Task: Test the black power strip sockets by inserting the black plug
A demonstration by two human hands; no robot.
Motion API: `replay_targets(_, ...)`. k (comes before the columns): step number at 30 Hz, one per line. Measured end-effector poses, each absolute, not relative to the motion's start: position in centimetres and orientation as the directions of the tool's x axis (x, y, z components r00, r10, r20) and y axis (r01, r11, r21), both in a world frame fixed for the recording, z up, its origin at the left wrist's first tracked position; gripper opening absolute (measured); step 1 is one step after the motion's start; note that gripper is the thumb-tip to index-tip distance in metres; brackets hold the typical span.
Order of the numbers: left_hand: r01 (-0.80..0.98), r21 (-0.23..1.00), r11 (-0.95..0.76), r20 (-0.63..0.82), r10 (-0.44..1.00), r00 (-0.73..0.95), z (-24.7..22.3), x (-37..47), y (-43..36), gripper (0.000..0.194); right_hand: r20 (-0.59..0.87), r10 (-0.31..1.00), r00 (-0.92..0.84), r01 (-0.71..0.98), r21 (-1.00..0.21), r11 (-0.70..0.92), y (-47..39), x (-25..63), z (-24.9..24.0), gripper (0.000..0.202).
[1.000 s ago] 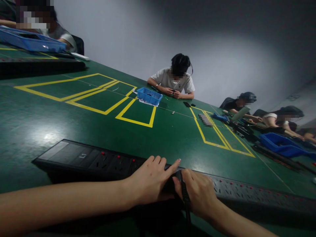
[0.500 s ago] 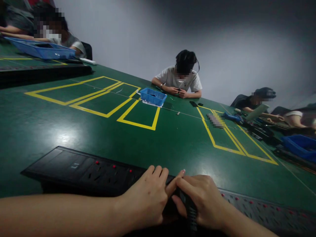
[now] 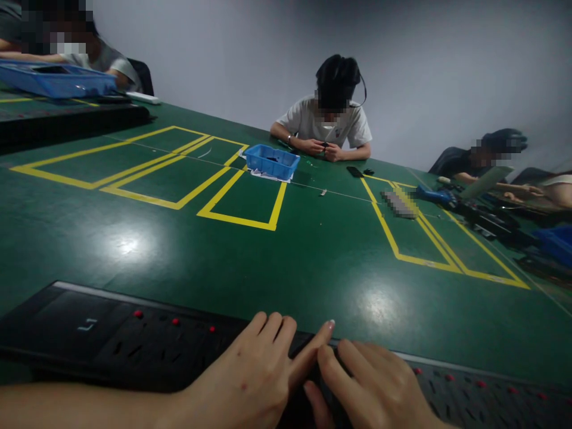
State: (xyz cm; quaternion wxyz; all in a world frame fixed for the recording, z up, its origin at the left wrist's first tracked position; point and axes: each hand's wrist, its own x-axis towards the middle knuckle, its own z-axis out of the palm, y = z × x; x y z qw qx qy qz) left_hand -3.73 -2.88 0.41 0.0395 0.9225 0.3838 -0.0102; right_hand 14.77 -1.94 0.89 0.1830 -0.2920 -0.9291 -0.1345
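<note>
A long black power strip (image 3: 165,339) with slots and red buttons or lights runs across the near edge of the table. My left hand (image 3: 263,363) lies over its middle, fingers curled over the far side and the index finger stretched toward my right hand. Close beside it, my right hand (image 3: 379,381) is closed, thumb and fingers around a black plug that is mostly hidden in shadow beneath them. The fingertips of both hands nearly meet over the strip. Whether the plug sits in a socket is hidden.
Across the green table (image 3: 223,256), marked with yellow tape, a person (image 3: 322,125) handles something small behind a blue basket (image 3: 272,164). Another blue basket (image 3: 84,83) stands far left near more people. At right lie a blurred grey object (image 3: 399,204) and black equipment (image 3: 496,217).
The view has tilted and moved in, so the power strip appears larger and lower. Both hands keep their places on it; the plug's ribbed cable end, seen earlier, is now out of sight.
</note>
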Motion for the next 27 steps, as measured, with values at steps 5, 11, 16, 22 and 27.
replay_targets(5,0.715,0.102,-0.692,-0.090,0.709,0.699,0.57,-3.74,-2.77,0.079,0.417,0.512,-0.751,0.610,0.140,0.780,-2.03,14.78,1.00,0.024)
replay_targets(11,0.717,0.106,-0.689,-0.081,0.713,0.697,0.45,-3.73,-2.72,0.080,0.417,0.510,-0.753,0.607,0.140,0.782,-2.05,14.87,1.05,0.024)
replay_targets(16,0.712,0.116,-0.693,-0.087,0.707,0.702,0.45,-3.75,-2.74,0.085,0.416,0.509,-0.753,0.608,0.145,0.781,-1.93,14.83,1.14,0.025)
replay_targets(22,0.714,0.111,-0.692,-0.068,0.711,0.700,0.44,-3.83,-2.84,0.081,0.429,0.509,-0.746,0.613,0.145,0.777,-1.91,14.69,1.03,0.028)
replay_targets(27,0.711,0.100,-0.695,-0.076,0.708,0.702,0.41,-3.80,-2.77,0.081,0.441,0.504,-0.743,0.612,0.142,0.778,-1.81,14.53,1.20,0.027)
